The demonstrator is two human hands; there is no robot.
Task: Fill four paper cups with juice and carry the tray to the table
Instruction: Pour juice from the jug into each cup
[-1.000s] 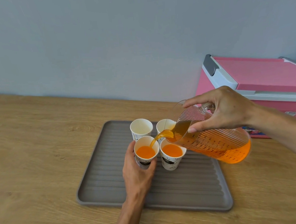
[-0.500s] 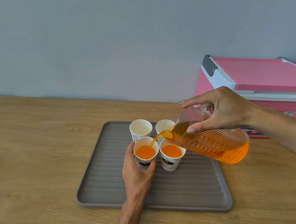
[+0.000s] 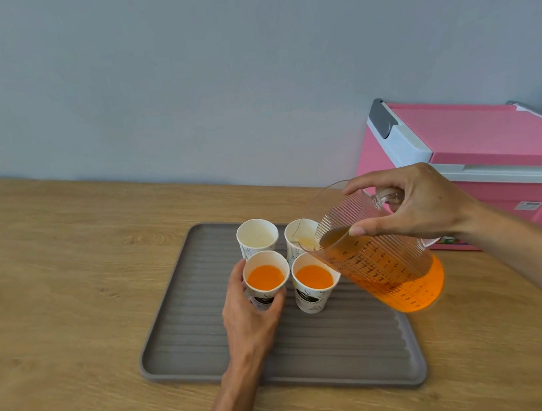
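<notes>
Head view: the left hand (image 3: 252, 316) is gripping the near-left cup (image 3: 265, 280) on the tray (image 3: 311, 360) while the right hand (image 3: 418, 206) is clasping the tilted jug (image 3: 377, 254); with two far cups unfilled, a hasty tilt risks splashing juice past the narrow rims

Four white paper cups stood clustered on the grey ribbed tray (image 3: 189, 329): the two near cups (image 3: 265, 280) held orange juice, the two far cups (image 3: 257, 236) were empty. The tilted clear pitcher (image 3: 377, 254) hung over the tray's right side.
</notes>
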